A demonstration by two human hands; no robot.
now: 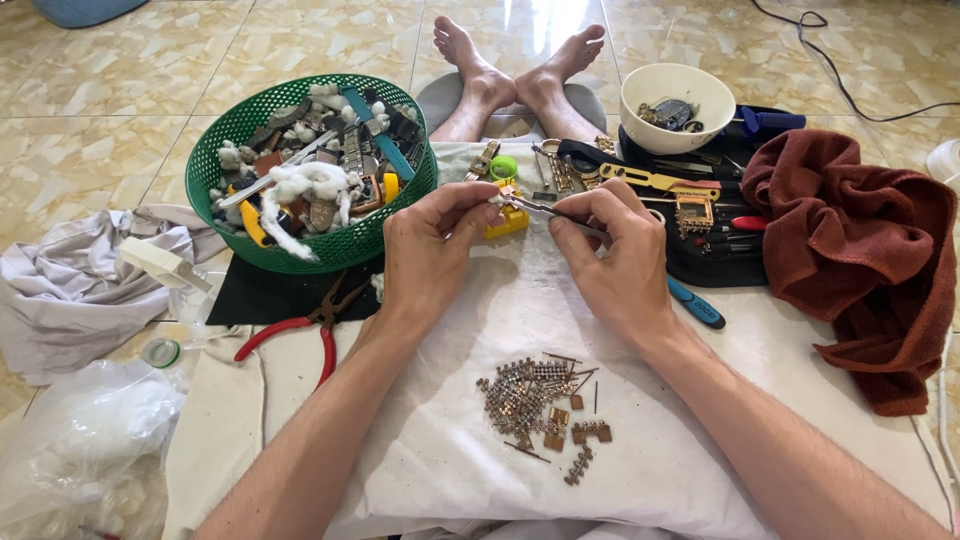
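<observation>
White cloth (620, 470), hands (525, 245) mid-cloth.

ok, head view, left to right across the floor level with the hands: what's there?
Crumpled grey cloth → green plastic mesh basket of watch parts → left hand → right hand, holding slim metal tweezers → black tool pouch → rust-brown towel.

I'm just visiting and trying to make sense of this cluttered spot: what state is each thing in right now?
Left hand: fingers pinched at the tweezers' tip.
Right hand: gripping the tweezers.
Tweezers: held level between both hands.
Green basket: heaped full of parts and cotton.
White bowl: upright, holding a few metal bits.
Red-handled pliers: lying flat, handles spread.
Brown towel: crumpled.
Small metal links: loose pile on white cloth.
</observation>
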